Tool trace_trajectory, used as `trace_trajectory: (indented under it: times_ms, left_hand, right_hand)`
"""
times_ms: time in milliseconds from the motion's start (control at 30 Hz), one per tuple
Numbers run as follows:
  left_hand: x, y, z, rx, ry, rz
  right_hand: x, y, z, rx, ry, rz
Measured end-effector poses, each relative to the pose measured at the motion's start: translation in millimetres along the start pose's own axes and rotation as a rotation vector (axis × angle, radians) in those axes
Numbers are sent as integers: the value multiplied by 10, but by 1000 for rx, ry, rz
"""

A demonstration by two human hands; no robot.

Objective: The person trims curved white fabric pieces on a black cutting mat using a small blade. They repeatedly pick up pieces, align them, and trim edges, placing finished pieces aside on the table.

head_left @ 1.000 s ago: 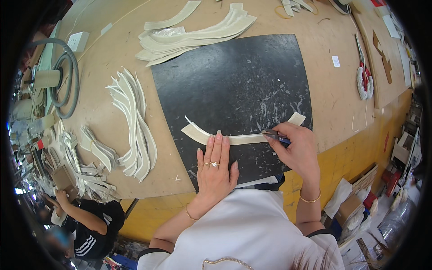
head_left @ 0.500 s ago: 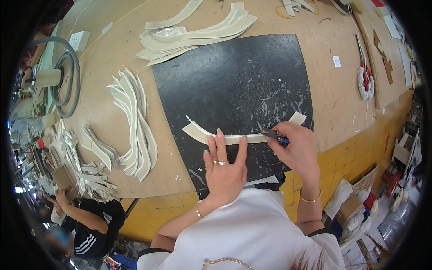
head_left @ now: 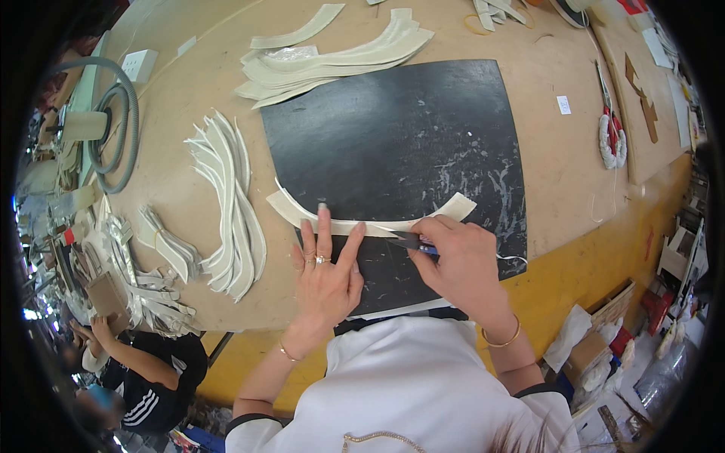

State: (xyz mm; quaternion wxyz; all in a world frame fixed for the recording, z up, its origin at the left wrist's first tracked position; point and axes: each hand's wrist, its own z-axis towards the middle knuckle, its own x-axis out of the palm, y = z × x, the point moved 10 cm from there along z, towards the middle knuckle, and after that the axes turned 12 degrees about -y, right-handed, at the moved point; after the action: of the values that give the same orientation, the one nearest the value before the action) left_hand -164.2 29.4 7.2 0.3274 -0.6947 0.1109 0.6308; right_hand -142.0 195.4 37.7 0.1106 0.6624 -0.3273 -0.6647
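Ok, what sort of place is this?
Probably a workshop or small factory: a pale strip lies on a black mat, with piles of similar strips and scissors on the table.

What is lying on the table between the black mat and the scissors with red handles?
In the head view, a small white label lies between the mat and the scissors.

Matt strip (head_left: 341, 228) on glossy mat (head_left: 377, 143)
The strip looks like fabric, the mat like smooth rubber, scuffed toward its right edge; the cutter (head_left: 410, 241) has a metal blade. Near the right edge of the matt worktop (head_left: 559, 170), shears (head_left: 606, 113) pair metal with cloth-like wrapping.
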Motion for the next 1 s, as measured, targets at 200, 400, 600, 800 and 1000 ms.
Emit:
trace_trajectory:
  times_ms: [200, 400, 600, 800, 1000]
  left_hand:
    - [-55, -180, -90, 110, -20, -52]
    - [79, -150, -65, -29, -63, -202]
    - [123, -140, -93, -42, -21, -171]
    - [103, -159, -77, -39, -44, -153]
    - [100, -201, -60, -70, -33, -168]
  right_hand:
    - [23, 3, 91, 103, 9, 17]
    - [3, 53, 130, 67, 13, 96]
    - [-124, -110, 158, 101, 1, 146]
    - [-216, -412, 108, 213, 75, 84]
    - [-219, -522, 117, 250, 100, 60]
